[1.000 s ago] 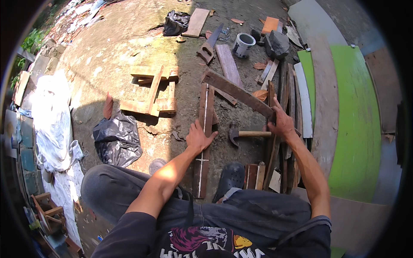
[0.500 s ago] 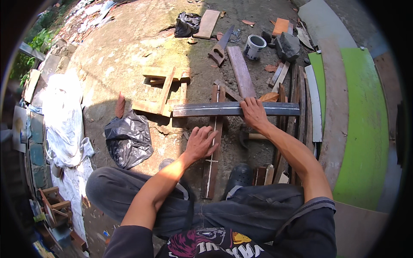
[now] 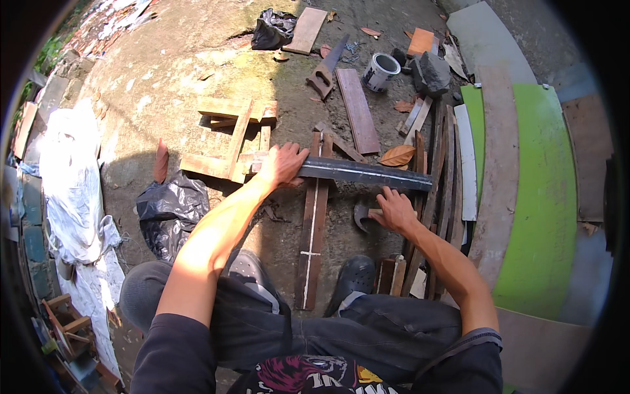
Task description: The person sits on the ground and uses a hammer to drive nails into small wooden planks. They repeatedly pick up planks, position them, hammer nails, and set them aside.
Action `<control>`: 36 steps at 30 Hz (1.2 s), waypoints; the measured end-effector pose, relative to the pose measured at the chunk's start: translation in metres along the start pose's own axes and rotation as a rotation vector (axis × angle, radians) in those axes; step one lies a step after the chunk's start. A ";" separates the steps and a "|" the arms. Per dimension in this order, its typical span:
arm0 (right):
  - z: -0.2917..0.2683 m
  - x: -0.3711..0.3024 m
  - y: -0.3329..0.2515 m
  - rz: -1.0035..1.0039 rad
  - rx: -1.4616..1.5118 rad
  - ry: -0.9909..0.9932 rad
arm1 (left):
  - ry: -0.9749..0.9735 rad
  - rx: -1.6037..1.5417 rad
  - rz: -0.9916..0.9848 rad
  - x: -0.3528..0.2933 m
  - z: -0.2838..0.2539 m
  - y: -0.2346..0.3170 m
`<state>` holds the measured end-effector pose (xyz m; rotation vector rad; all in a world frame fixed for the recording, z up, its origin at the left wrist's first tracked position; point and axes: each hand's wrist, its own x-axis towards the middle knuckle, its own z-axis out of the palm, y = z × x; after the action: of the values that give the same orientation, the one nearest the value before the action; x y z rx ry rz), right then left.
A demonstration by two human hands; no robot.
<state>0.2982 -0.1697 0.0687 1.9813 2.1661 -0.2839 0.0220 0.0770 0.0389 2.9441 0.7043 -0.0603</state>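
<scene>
My left hand [image 3: 283, 165] grips the left part of a dark grey wooden plank [image 3: 367, 173] with a white line along it, fingers over its far side. This plank lies crosswise over a brown plank [image 3: 308, 262], which has a white line down its length and a short white cross mark and runs toward me between my feet. Below the dark plank's right part, my right hand [image 3: 396, 209] is closed over the wooden handle of a hammer [image 3: 360, 217]. The hammer's dark head shows left of my fingers; most of its handle is hidden.
Nailed wooden pieces [image 3: 239, 138] and a black plastic bag [image 3: 172, 213] lie left. Farther off are a handsaw [image 3: 323, 75], a loose plank [image 3: 357, 108], a paint can [image 3: 381, 72] and a stone [image 3: 431, 73]. Long boards and green sheets [image 3: 538, 197] line the right.
My left hand has moved from above the brown plank onto the dark plank's left part. My right hand has left the dark plank for the hammer handle. The dark plank now slants down rightward.
</scene>
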 end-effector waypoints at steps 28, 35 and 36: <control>-0.120 -0.047 -0.023 0.484 0.305 -0.404 | -0.165 -0.259 0.077 0.029 0.010 -0.036; -0.227 -0.050 -0.044 1.092 1.474 -0.224 | -0.260 -0.248 0.157 0.039 0.000 -0.039; -0.238 -0.044 -0.042 1.084 1.488 -0.207 | -0.256 -0.235 0.171 0.042 0.001 -0.041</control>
<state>0.2571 -0.1521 0.3102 3.0301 0.2143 -2.0610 0.0406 0.1323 0.0305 2.6920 0.3925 -0.3101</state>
